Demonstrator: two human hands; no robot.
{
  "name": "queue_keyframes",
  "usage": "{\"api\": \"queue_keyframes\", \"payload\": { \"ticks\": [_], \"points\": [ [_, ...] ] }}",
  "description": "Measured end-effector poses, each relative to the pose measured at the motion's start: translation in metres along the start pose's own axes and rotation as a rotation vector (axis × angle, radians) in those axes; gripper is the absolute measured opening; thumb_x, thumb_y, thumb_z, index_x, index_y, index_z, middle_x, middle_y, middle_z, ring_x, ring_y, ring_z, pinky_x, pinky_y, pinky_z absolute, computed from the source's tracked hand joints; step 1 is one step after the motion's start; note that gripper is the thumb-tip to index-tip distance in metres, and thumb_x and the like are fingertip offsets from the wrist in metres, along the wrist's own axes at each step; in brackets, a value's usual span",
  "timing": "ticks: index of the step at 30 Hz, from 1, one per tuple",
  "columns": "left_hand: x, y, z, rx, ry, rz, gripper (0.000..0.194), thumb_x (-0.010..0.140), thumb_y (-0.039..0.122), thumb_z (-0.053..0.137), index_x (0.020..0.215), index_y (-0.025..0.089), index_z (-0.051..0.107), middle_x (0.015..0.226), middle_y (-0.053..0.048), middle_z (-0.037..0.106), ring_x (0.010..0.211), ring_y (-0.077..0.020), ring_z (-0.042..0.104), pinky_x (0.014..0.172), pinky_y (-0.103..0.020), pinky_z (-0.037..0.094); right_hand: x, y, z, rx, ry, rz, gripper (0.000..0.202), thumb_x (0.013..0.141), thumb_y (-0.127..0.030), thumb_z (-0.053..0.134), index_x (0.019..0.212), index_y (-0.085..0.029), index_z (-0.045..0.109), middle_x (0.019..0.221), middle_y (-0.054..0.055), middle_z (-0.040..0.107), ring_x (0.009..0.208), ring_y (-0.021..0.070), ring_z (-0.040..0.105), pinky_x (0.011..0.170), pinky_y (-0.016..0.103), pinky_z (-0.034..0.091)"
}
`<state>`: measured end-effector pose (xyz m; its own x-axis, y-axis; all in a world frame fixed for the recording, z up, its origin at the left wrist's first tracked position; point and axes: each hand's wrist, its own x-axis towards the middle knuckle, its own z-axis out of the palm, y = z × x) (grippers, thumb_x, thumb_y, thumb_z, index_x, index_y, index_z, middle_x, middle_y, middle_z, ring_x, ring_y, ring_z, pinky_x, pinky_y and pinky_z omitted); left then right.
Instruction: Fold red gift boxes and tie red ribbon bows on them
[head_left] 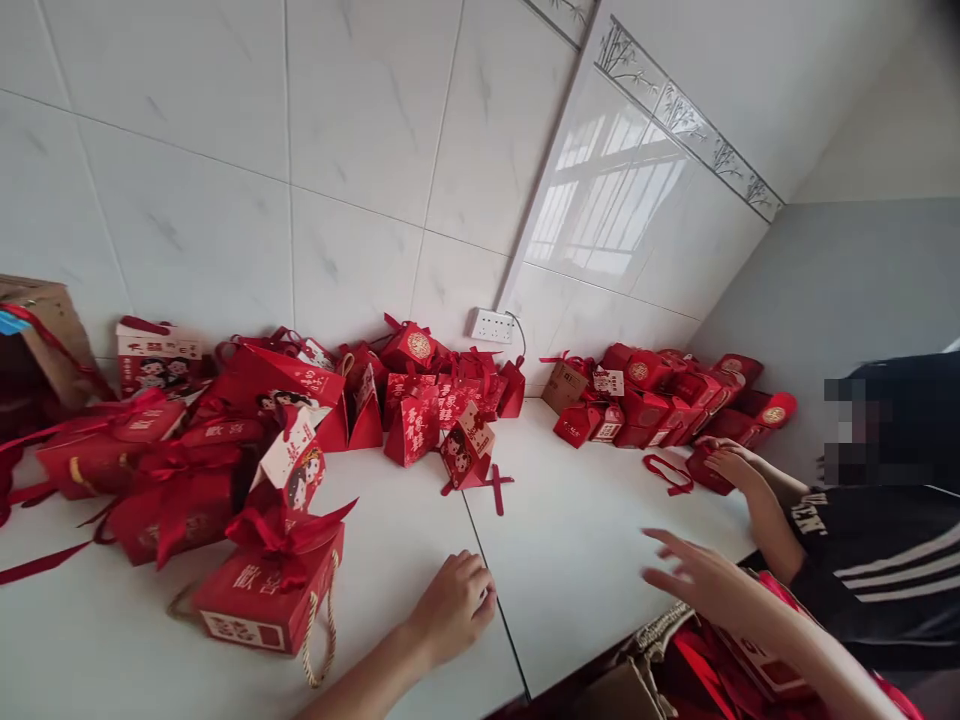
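My left hand (454, 606) rests on the white table with its fingers curled in, and nothing shows in it. Closest on its left is a red gift box (262, 590) with a big ribbon bow and twisted rope handles. A small red box with cartoon figures (466, 450) stands farther back, beside a loose strip of dark red ribbon (498, 490). My right hand (694, 572) hangs in the air with fingers spread, holding nothing. Below that forearm is an open cardboard carton (637, 685) full of red gift boxes.
Many red boxes crowd the wall, including a right-hand pile (660, 395). A person (885, 540) at right has both hands on a red box (709, 470), near a ribbon loop (670, 476). A power strip (493, 325) is on the wall. A seam crosses the table (570, 540).
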<state>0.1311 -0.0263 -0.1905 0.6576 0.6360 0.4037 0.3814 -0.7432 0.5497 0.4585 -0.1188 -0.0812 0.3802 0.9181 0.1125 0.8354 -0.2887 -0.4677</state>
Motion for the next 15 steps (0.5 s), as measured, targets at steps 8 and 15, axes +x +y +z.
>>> {"api": "queue_keyframes", "payload": {
  "ticks": [8,15],
  "points": [
    [0.0,-0.002,0.004,-0.08,0.026,-0.045,0.017,0.076,0.008,0.046,0.063,0.019,0.051,0.062,-0.001,0.054,0.065,-0.0156,0.05,0.066,-0.031,0.046,0.107,-0.195,0.129,0.395,-0.051,-0.089,0.056,0.063,-0.052,0.066,0.103,-0.015,0.053,0.115,0.02,0.059,0.092,0.0303,0.063,0.072,0.039,0.049],
    [0.0,-0.003,0.009,-0.201,0.003,-0.123,0.016,0.076,0.013,0.046,0.061,0.019,0.049,0.06,-0.001,0.052,0.064,-0.0163,0.05,0.063,-0.03,0.045,0.126,-0.209,0.134,0.745,0.09,-0.131,0.043,0.07,-0.054,0.055,0.095,-0.02,0.054,0.1,0.011,0.065,0.093,0.0277,0.059,0.075,0.039,0.048]
  ]
}}
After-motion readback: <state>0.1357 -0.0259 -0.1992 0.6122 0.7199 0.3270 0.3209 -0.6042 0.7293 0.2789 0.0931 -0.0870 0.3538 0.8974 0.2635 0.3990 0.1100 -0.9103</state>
